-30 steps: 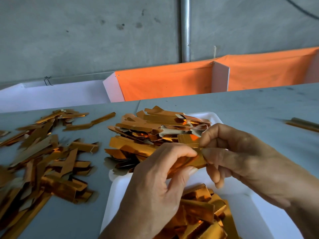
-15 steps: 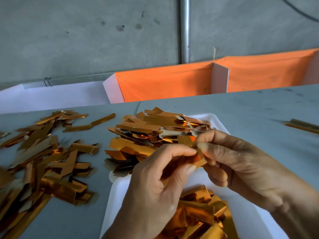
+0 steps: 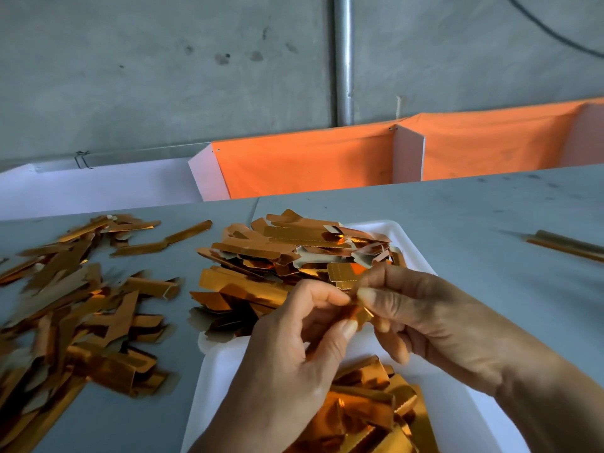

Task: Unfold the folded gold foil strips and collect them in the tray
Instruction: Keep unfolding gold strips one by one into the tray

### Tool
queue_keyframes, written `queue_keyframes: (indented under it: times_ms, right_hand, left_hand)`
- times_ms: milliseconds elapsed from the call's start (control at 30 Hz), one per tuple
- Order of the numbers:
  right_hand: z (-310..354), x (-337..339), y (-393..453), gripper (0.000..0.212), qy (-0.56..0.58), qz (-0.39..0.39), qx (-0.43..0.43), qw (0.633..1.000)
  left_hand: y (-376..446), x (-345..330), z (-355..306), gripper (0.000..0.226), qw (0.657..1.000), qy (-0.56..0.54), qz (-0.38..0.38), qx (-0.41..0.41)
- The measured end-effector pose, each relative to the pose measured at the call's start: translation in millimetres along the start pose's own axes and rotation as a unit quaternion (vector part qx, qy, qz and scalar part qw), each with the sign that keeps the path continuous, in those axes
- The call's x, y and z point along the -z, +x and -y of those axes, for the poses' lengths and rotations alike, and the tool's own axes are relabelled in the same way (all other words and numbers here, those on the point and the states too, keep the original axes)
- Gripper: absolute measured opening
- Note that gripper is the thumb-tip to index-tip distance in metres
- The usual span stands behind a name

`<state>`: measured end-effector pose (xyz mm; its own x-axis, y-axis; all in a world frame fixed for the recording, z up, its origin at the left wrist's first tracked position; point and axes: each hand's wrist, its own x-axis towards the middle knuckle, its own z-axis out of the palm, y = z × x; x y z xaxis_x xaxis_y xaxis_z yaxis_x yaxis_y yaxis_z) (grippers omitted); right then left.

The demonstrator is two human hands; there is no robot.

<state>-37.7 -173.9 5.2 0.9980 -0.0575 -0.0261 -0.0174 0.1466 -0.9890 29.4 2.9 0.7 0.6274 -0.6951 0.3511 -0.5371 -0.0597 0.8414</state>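
Two hands, left hand (image 3: 287, 364) and right hand (image 3: 434, 322), meet above the tray (image 3: 415, 243), fingers pinching one foil strip (image 3: 361, 313).

Grey concrete wall (image 3: 163, 76) w/ metal pipe (image 3: 343, 60); orange cloth (image 3: 310, 161) beyond grey table (image 3: 457, 217), past the hands.

- The left hand (image 3: 287, 361) and right hand (image 3: 434, 322) cover most of the foil strip (image 3: 359, 313) pinched between them; its fold state cannot be determined.
- Both forearms run out of the bottom edge.
- The white tray (image 3: 411, 237) is cut off at the bottom edge; foil piles and the hands conceal much of its floor.
- The loose pile of strips (image 3: 65, 305) on the table continues past the left edge.
- The long gold piece (image 3: 568, 246) is cut off at the right edge.
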Motion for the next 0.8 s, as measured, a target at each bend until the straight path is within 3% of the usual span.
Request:
queue_keyframes:
  times_ms: [100, 167, 233, 267, 333, 400, 500, 600, 733, 800]
  right_hand:
    - [0, 4, 2, 0.017, -0.146, -0.18, 0.054, 0.971]
    - [-5, 12, 8, 0.016, -0.235, -0.328, 0.079, 0.911]
    - [-6, 18, 12, 0.018, -0.374, -0.395, 0.082, 0.835]
    - [-7, 20, 13, 0.019, -0.429, -0.389, 0.077, 0.811]
    - [-10, 19, 15, 0.042, -0.494, -0.31, 0.043, 0.811]
    - [-15, 13, 17, 0.066, -0.553, -0.219, -0.012, 0.804]
    - [-23, 12, 19, 0.076, -0.624, -0.137, -0.078, 0.766]
    - [-29, 15, 21, 0.083, -0.66, -0.14, -0.104, 0.731]
    - [-28, 13, 23, 0.09, -0.663, -0.111, -0.131, 0.729]
    - [-28, 11, 22, 0.084, -0.669, -0.125, -0.127, 0.721]
  left_hand:
    - [1, -3, 3, 0.021, 0.998, 0.06, 0.008, 0.026]
    - [1, -4, 5, 0.023, 0.995, 0.09, 0.009, 0.042]
    - [1, -5, 4, 0.026, 0.991, 0.116, 0.039, 0.061]
    - [1, -7, 4, 0.028, 0.987, 0.133, 0.062, 0.069]
    - [1, -10, 4, 0.032, 0.981, 0.163, 0.086, 0.068]
    - [1, -10, 4, 0.026, 0.982, 0.17, 0.061, 0.055]
    - [2, -5, 7, 0.011, 0.986, 0.164, -0.004, 0.041]
    - [2, -5, 9, 0.011, 0.982, 0.182, -0.019, 0.034]
    - [2, -6, 11, 0.011, 0.981, 0.192, -0.024, 0.03]
    - [2, -6, 12, 0.012, 0.98, 0.194, -0.028, 0.032]
